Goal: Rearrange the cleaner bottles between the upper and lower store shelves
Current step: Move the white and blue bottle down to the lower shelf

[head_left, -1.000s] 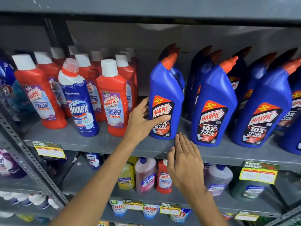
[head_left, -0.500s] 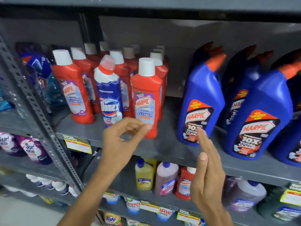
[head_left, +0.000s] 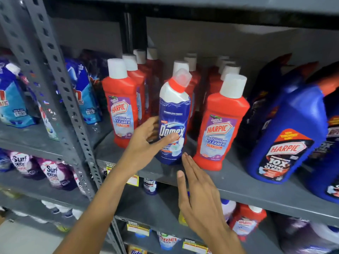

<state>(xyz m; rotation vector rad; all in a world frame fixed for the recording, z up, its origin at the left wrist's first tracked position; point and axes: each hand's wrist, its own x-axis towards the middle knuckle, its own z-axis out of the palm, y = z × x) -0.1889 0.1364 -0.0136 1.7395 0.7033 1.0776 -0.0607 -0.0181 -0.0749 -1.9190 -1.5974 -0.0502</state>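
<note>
A blue-and-white Domex bottle [head_left: 174, 110] with a red neck stands near the front of the upper shelf [head_left: 256, 189], between red Harpic bathroom cleaner bottles [head_left: 222, 129]. My left hand [head_left: 146, 142] wraps its lower part, thumb across the label and fingers behind its left side. My right hand [head_left: 198, 198] is flat with fingers apart, its fingertips just below the bottle's base, holding nothing. Large blue Harpic bottles [head_left: 286, 143] fill the right of the shelf. On the lower shelf [head_left: 152, 208] stand another Domex bottle [head_left: 149, 186] and a red Harpic bottle [head_left: 245, 220].
A perforated grey upright post [head_left: 60, 88] divides this bay from the left one, which holds blue detergent pouches [head_left: 14, 105] and purple Surf Excel pouches [head_left: 53, 173]. Yellow price tags [head_left: 134, 180] hang on the shelf edges. Ariel packs [head_left: 167, 240] sit lower down.
My left hand let go of a blue Harpic bottle, moved left and closed around the Domex bottle. My right hand followed leftward, and the view swung left.
</note>
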